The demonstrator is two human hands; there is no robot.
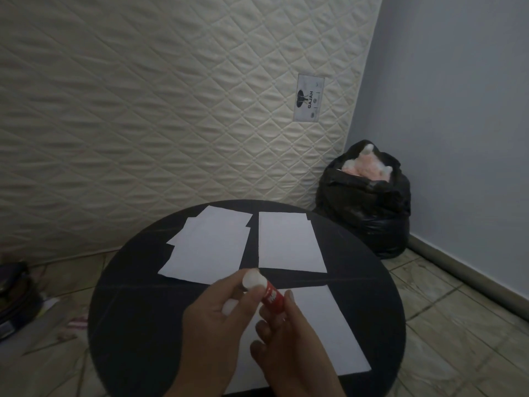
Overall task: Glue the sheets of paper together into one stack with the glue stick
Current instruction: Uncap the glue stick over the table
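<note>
Both hands hold a red glue stick [272, 300] above the round black table [137, 296]. My right hand [289, 348] grips its red body. My left hand [220, 319] pinches the white cap [253, 279] at its upper end. Under my hands lies one white sheet [320, 328] at the near right of the table. A loose pile of white sheets [209, 247] lies at the far left, its edges fanned out. Another white sheet or small pile [289, 242] lies at the far right.
A quilted cream mattress [171, 104] leans upright behind the table. A black plastic bag [366, 207] holding pink and white stuff stands on the tiled floor at the right, by the grey wall. Dark objects [14, 296] lie on the floor at the left.
</note>
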